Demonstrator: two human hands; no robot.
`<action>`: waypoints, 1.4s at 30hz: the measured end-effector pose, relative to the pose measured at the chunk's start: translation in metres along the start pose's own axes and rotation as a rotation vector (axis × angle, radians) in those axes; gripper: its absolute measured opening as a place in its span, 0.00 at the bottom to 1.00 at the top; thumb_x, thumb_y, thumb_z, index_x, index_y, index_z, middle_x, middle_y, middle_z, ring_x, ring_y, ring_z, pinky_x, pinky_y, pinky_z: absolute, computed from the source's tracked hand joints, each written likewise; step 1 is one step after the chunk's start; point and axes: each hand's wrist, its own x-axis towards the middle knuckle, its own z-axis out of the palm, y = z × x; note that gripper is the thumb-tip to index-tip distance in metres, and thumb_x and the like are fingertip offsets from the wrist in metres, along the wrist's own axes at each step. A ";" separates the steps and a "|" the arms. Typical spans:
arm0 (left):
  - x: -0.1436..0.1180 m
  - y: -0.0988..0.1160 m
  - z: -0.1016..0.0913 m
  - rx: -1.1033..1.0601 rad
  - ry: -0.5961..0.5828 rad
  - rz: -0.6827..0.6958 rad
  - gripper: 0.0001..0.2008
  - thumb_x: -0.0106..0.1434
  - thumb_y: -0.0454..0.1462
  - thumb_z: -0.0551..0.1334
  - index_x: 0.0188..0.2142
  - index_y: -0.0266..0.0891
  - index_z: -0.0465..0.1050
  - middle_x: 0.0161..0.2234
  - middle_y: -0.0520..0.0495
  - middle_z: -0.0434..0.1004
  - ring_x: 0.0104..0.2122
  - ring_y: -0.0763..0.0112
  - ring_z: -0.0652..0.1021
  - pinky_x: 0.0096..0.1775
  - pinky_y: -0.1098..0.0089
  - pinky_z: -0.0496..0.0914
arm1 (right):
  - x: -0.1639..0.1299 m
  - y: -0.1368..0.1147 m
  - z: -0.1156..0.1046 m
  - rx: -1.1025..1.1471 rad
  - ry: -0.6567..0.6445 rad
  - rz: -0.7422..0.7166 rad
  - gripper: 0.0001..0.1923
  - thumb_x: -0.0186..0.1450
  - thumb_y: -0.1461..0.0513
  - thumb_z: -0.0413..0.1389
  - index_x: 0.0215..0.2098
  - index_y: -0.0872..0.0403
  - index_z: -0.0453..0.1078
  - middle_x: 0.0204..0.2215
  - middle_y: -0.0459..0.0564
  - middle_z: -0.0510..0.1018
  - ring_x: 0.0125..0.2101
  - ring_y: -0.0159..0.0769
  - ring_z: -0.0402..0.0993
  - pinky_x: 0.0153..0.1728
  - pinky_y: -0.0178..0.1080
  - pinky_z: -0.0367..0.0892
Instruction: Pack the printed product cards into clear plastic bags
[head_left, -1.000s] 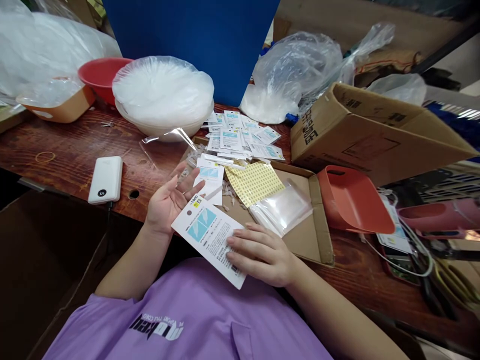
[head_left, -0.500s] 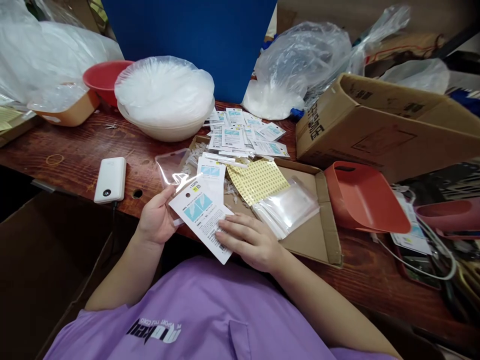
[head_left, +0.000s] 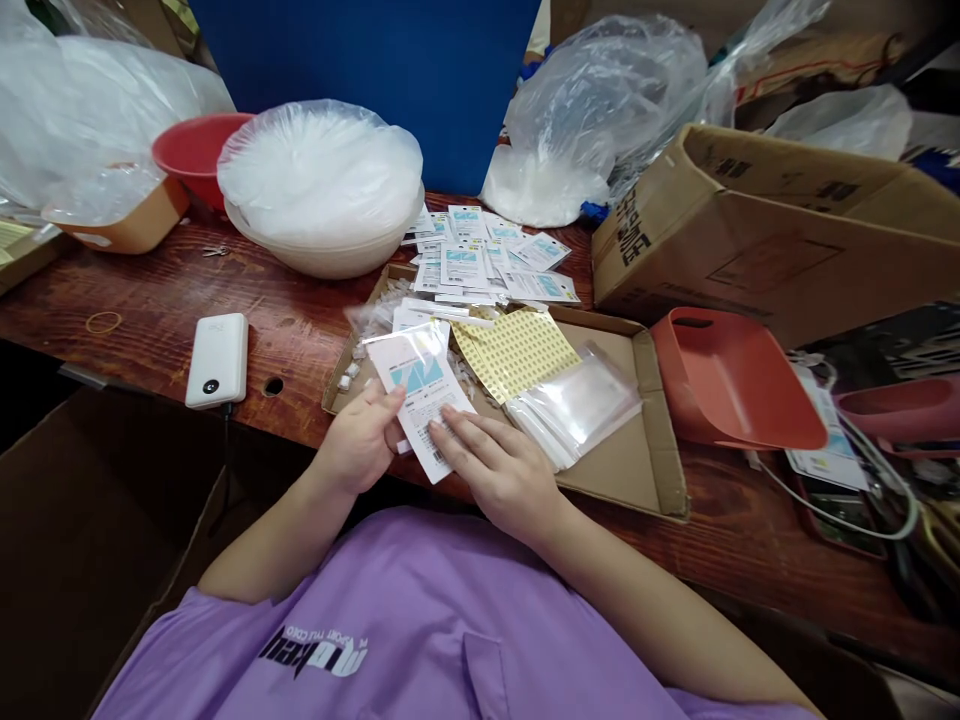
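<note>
1. Over the front of the cardboard tray (head_left: pixel 628 462), the white card (head_left: pixel 433 418) has just slipped its top under the clear bag (head_left: pixel 405 347), so it looks partly in.
2. The left hand (head_left: pixel 360 437) pinches the card's side; the right hand's (head_left: pixel 504 470) fingers lie flat on it. Its thumb is hidden; I can't tell its grip.
3. On the brown table (head_left: pixel 161 325), more cards (head_left: pixel 463 264) lie piled near a blue board (head_left: pixel 367 80).

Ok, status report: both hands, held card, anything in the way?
Left hand grips card by left edge. Right hand on its lower part. Printed side up. No visible obstruction.
</note>
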 end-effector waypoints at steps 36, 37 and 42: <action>0.041 0.028 -0.036 0.835 0.059 0.531 0.22 0.61 0.40 0.60 0.55 0.41 0.66 0.55 0.41 0.70 0.56 0.62 0.69 0.59 0.59 0.59 | 0.087 0.120 0.017 -0.138 -0.075 0.103 0.17 0.69 0.61 0.45 0.51 0.54 0.69 0.40 0.53 0.80 0.41 0.40 0.73 0.51 0.49 0.64; 0.042 0.026 -0.042 0.971 0.093 0.564 0.21 0.61 0.41 0.60 0.54 0.40 0.68 0.54 0.41 0.71 0.56 0.60 0.69 0.59 0.58 0.58 | 0.090 0.119 0.018 -0.133 -0.092 0.089 0.16 0.69 0.61 0.45 0.49 0.55 0.71 0.35 0.53 0.80 0.37 0.38 0.74 0.48 0.47 0.66; 0.042 0.013 -0.052 1.443 -0.152 0.560 0.28 0.61 0.46 0.59 0.58 0.37 0.65 0.61 0.36 0.61 0.62 0.53 0.61 0.61 0.53 0.52 | 0.092 0.105 0.006 -0.105 0.010 0.076 0.17 0.70 0.58 0.44 0.43 0.55 0.74 0.26 0.51 0.78 0.29 0.35 0.73 0.36 0.40 0.69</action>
